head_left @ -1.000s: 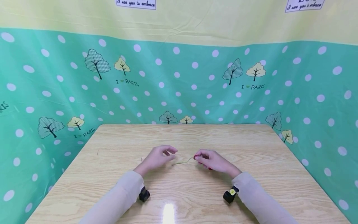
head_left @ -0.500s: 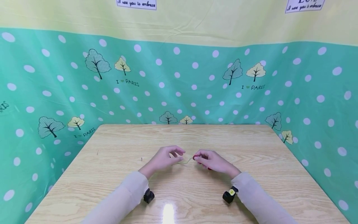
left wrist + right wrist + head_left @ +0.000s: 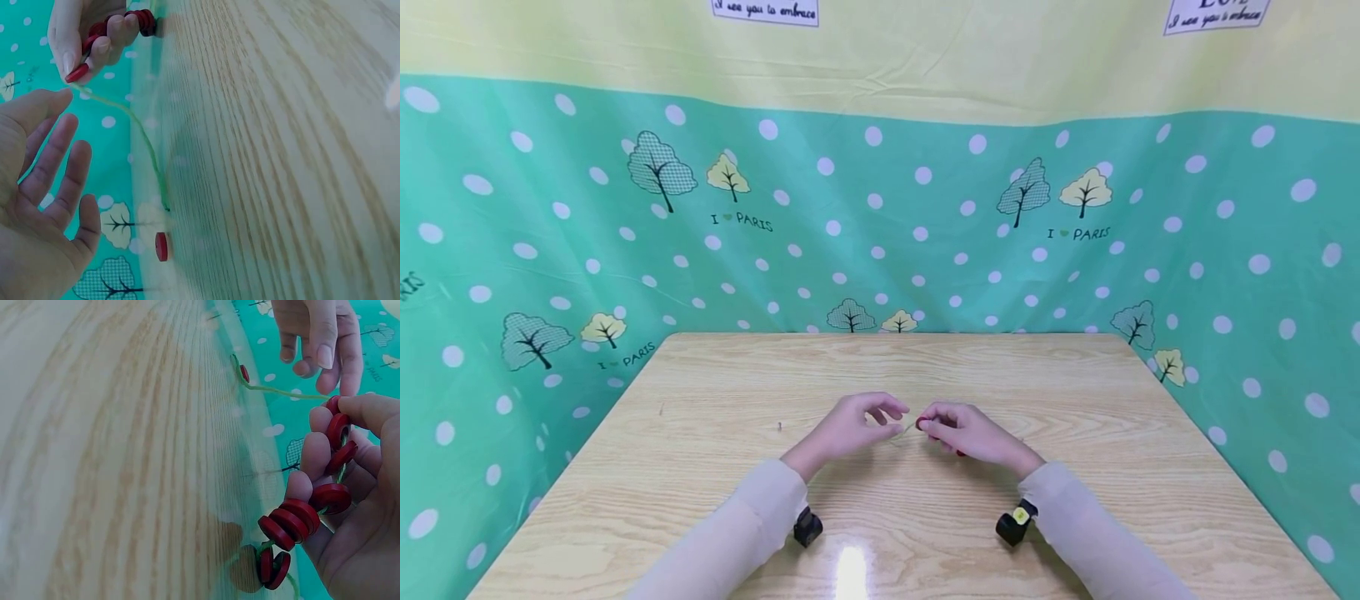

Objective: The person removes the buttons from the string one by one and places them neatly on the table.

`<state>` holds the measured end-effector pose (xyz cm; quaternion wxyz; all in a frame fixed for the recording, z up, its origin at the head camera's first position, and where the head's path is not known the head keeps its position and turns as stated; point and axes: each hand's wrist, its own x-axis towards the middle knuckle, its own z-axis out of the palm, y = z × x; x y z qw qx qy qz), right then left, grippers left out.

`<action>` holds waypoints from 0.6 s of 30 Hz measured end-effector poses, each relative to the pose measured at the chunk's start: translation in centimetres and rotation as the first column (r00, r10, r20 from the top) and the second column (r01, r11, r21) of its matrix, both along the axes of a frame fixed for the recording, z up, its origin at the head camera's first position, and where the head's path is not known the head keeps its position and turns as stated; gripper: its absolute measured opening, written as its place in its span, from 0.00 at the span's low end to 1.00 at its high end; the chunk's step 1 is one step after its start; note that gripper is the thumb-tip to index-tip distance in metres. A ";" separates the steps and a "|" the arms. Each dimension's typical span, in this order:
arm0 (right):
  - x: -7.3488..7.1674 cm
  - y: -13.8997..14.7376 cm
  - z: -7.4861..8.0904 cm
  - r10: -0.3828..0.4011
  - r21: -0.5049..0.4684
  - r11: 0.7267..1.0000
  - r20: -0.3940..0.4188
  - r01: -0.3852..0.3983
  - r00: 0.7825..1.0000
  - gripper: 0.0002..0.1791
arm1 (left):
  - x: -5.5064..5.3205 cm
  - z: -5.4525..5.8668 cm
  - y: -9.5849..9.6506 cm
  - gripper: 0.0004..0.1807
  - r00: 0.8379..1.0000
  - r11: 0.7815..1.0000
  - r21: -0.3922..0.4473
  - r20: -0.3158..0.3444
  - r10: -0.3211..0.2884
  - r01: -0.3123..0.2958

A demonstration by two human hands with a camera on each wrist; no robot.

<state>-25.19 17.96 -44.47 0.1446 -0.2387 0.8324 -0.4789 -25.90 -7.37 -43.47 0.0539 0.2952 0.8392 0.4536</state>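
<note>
My right hand (image 3: 972, 435) pinches a red disc bead (image 3: 333, 404) between thumb and fingertips. More red disc beads (image 3: 290, 520) are threaded on a green string (image 3: 278, 392) and lie along its curled fingers, a few hanging below. The string's free end (image 3: 156, 165) runs out past the pinched bead and curves down to the table. My left hand (image 3: 859, 427) hovers just left of the right one. Its fingers are relaxed and apart, and its thumb tip comes close to the string; nothing is held in it.
A loose red disc bead (image 3: 161, 246) stands on edge on the wooden table (image 3: 880, 367), near the string's end. Green patterned cloth (image 3: 880, 208) hangs behind the table and at its sides. Each wrist carries a small black camera (image 3: 808, 527).
My left hand has moved right, closer to the right hand, over the string's free end. The right hand keeps its pinch on the bead and has hardly moved.
</note>
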 end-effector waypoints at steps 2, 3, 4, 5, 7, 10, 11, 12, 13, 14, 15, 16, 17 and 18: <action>0.0 -0.1 0.0 -0.002 0.002 1.000 0.000 0.002 1.000 0.19 | 0.0 0.0 0.2 0.15 1.000 1.000 0.003 0.006 -0.006 0.006; 0.0 -0.1 0.0 0.000 0.001 1.000 0.000 0.000 1.000 0.19 | 0.1 0.0 0.3 0.15 1.000 1.000 0.003 0.009 -0.009 0.009; 0.0 -0.1 0.0 0.001 0.003 1.000 0.000 -0.001 1.000 0.18 | 0.1 0.0 0.4 0.15 1.000 1.000 0.001 0.011 -0.010 0.010; 0.0 -0.2 0.0 0.002 0.003 1.000 -0.001 -0.002 1.000 0.18 | 0.2 0.0 0.5 0.15 1.000 1.000 -0.001 0.013 -0.012 0.012; -0.1 -0.2 0.0 0.004 0.003 1.000 0.000 -0.004 1.000 0.16 | 0.3 0.1 0.7 0.15 1.000 1.000 -0.004 0.022 -0.014 0.014; -0.1 -0.4 0.0 0.003 0.005 1.000 -0.004 -0.003 1.000 0.16 | 0.4 0.1 1.0 0.15 1.000 1.000 -0.008 0.028 -0.014 0.014; -0.1 -0.4 0.0 0.004 0.006 1.000 -0.007 -0.004 1.000 0.16 | 0.4 0.1 1.1 0.15 0.999 1.000 -0.010 0.029 -0.014 0.015; -0.1 -0.4 0.0 0.005 0.007 1.000 -0.009 -0.005 1.000 0.16 | 0.3 0.0 1.1 0.15 1.000 1.000 -0.013 0.024 -0.016 0.016; -0.1 -0.5 0.0 0.007 0.006 1.000 -0.014 -0.007 1.000 0.16 | 0.3 0.0 1.2 0.16 1.000 1.000 -0.018 0.019 -0.016 0.017; -0.1 -0.5 0.0 0.008 0.008 1.000 -0.016 -0.008 1.000 0.16 | 0.3 -0.1 1.3 0.16 1.000 1.000 -0.021 0.013 -0.017 0.018; -0.1 -0.5 0.0 0.010 0.009 1.000 -0.016 -0.010 1.000 0.17 | 0.2 -0.2 1.4 0.16 1.000 1.000 -0.023 0.005 -0.020 0.021; -0.1 -0.6 0.0 0.012 0.011 1.000 -0.017 -0.012 1.000 0.17 | 0.2 -0.2 1.4 0.16 1.000 0.999 -0.026 -0.003 -0.022 0.022; -0.1 -0.6 0.1 0.014 0.012 1.000 -0.017 -0.013 1.000 0.17 | 0.2 -0.3 1.5 0.17 1.000 0.999 -0.027 -0.008 -0.024 0.024; -0.1 -0.6 0.1 0.015 0.013 1.000 -0.015 -0.014 1.000 0.17 | 0.2 -0.3 1.5 0.17 1.000 0.999 -0.027 -0.013 -0.026 0.026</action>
